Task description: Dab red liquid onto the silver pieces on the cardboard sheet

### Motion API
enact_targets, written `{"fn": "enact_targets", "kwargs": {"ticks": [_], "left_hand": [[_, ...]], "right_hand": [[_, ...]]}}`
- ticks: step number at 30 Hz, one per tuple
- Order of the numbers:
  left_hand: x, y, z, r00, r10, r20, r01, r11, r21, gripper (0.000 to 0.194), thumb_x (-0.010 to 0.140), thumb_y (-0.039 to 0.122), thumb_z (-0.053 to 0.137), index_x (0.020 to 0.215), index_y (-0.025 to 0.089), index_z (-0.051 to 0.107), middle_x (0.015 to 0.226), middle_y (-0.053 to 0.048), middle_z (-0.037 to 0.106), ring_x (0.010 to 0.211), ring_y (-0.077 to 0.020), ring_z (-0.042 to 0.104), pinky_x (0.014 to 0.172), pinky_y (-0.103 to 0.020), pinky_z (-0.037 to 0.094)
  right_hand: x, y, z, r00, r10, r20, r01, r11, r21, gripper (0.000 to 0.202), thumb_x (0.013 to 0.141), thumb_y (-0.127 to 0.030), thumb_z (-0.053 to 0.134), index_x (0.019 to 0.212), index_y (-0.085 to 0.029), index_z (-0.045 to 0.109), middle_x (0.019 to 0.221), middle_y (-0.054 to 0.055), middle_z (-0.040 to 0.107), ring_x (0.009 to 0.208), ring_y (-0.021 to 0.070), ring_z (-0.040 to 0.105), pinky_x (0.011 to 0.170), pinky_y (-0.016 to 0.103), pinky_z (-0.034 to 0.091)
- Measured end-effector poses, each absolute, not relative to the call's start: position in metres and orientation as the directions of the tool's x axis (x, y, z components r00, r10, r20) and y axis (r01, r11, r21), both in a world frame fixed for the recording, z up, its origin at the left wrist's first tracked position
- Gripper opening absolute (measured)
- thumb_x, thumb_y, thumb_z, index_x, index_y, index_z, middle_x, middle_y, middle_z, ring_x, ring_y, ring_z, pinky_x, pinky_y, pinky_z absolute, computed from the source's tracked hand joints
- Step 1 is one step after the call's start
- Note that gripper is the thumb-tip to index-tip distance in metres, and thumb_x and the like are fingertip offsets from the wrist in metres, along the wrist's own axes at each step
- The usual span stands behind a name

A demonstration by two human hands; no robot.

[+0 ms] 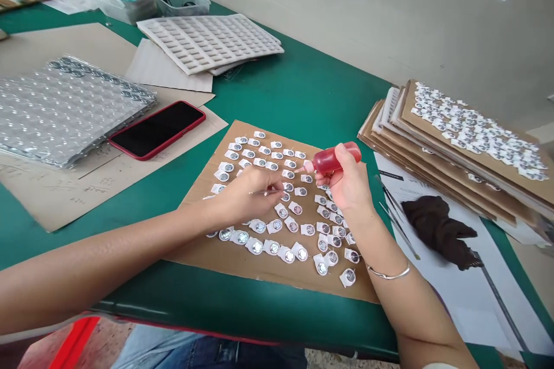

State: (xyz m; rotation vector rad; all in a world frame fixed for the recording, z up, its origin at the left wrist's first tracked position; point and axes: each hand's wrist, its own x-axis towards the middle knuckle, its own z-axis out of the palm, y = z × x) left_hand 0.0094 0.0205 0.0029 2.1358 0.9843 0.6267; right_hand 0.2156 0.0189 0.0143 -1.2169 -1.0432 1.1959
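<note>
My right hand (352, 181) is closed around a small squeeze bottle (326, 160) of red liquid, tilted so its thin nozzle points left and down. The nozzle tip is just above small white tabs with round silvery discs (288, 174). These tabs lie in loose rows on a brown cardboard sheet (277, 277). In my left hand (249, 196), low over the same sheet, the fingers pinch a thin metal tool (257, 192); its exact kind is unclear. That hand covers some of the tabs.
A phone in a red case (158, 130) lies left, beside clear plastic blister trays (64, 109). White moulded trays (212, 40) and plastic boxes (182, 3) stand behind. To the right are stacked cardboard sheets (450, 153), tweezers (398, 216) and a dark cloth (439, 228) on paper.
</note>
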Motion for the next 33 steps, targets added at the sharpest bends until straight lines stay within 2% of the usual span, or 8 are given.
{"fn": "enact_targets", "kwargs": {"ticks": [5, 13, 21, 24, 28, 33], "left_hand": [[0.003, 0.020, -0.012, 0.697, 0.683, 0.217, 0.378, -0.608, 0.699, 0.013, 0.084, 0.015, 0.053, 0.077, 0.014, 0.065, 0.069, -0.001, 0.063, 0.065, -0.0118, 0.054, 0.063, -0.028, 0.043], [-0.001, 0.021, -0.014, 0.698, 0.690, 0.193, 0.378, -0.584, 0.719, 0.015, 0.086, 0.015, 0.053, 0.078, 0.015, 0.065, 0.072, -0.001, 0.064, 0.071, -0.0135, 0.057, 0.071, -0.032, 0.046], [0.001, 0.018, -0.013, 0.693, 0.684, 0.225, 0.335, -0.583, 0.740, 0.014, 0.084, 0.013, 0.053, 0.076, 0.014, 0.064, 0.070, -0.002, 0.065, 0.070, -0.0139, 0.058, 0.068, -0.032, 0.046], [0.002, 0.017, -0.016, 0.686, 0.697, 0.210, 0.346, -0.566, 0.748, 0.014, 0.083, 0.013, 0.053, 0.076, 0.015, 0.064, 0.070, -0.001, 0.065, 0.068, -0.0132, 0.057, 0.064, -0.031, 0.046], [0.003, 0.017, -0.019, 0.684, 0.691, 0.236, 0.345, -0.590, 0.730, 0.012, 0.081, 0.010, 0.053, 0.074, 0.015, 0.062, 0.069, -0.001, 0.064, 0.067, -0.0128, 0.055, 0.067, -0.032, 0.045], [0.005, 0.019, -0.016, 0.750, 0.568, 0.340, 0.221, -0.699, 0.680, 0.016, 0.081, 0.005, 0.047, 0.074, 0.015, 0.058, 0.064, -0.001, 0.059, 0.061, -0.0120, 0.050, 0.071, -0.034, 0.044]], "right_hand": [[0.216, 0.019, 0.010, 0.130, 0.987, -0.093, -0.086, -0.082, -0.993, 0.035, 0.077, -0.054, 0.058, 0.074, -0.019, 0.059, 0.065, 0.004, 0.067, 0.049, 0.0126, 0.057, 0.043, 0.026, 0.042], [0.211, 0.017, 0.013, 0.205, 0.978, -0.027, -0.026, -0.022, -0.999, 0.032, 0.079, -0.052, 0.055, 0.075, -0.021, 0.053, 0.061, 0.002, 0.065, 0.052, 0.0145, 0.060, 0.042, 0.026, 0.042], [0.214, 0.016, 0.009, 0.221, 0.975, 0.029, 0.038, 0.021, -0.999, 0.033, 0.084, -0.053, 0.046, 0.073, -0.023, 0.053, 0.063, 0.004, 0.065, 0.066, 0.0201, 0.066, 0.045, 0.030, 0.045], [0.215, 0.016, 0.009, 0.228, 0.973, 0.030, -0.001, 0.031, -1.000, 0.030, 0.083, -0.050, 0.049, 0.073, -0.023, 0.054, 0.062, 0.003, 0.065, 0.064, 0.0201, 0.066, 0.044, 0.030, 0.043], [0.214, 0.014, 0.011, 0.222, 0.975, 0.017, -0.014, 0.020, -1.000, 0.029, 0.082, -0.049, 0.052, 0.073, -0.022, 0.055, 0.063, 0.003, 0.064, 0.060, 0.0186, 0.064, 0.043, 0.029, 0.043], [0.212, 0.012, 0.012, 0.180, 0.984, 0.010, -0.006, 0.011, -1.000, 0.028, 0.080, -0.049, 0.056, 0.076, -0.021, 0.055, 0.062, 0.002, 0.064, 0.051, 0.0147, 0.060, 0.042, 0.028, 0.043]]}}
